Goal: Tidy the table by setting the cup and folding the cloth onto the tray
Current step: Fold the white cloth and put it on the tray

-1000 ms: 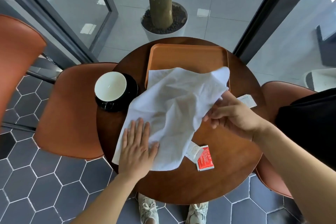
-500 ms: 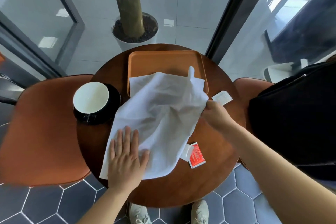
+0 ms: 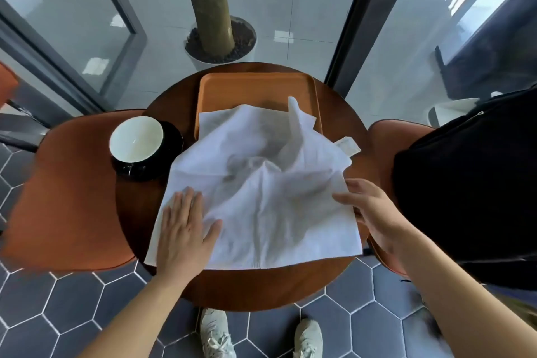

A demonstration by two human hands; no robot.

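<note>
A rumpled white cloth lies spread over the round wooden table, its far edge overlapping the orange tray. My left hand presses flat on the cloth's near left corner, fingers straight. At the cloth's right edge, my right hand has its fingers extended onto the fabric; whether the thumb is under the edge is hidden. A white cup sits on a black saucer at the table's left, off the tray.
A small white packet pokes out from under the cloth at the right. Orange chairs flank the table, the right one holding a black bag. A potted tree trunk stands behind glass.
The right hand has pulled the cloth's right side down toward me and spread it wider; it now covers the red packet. The left hand stays pressed on the near left corner.
</note>
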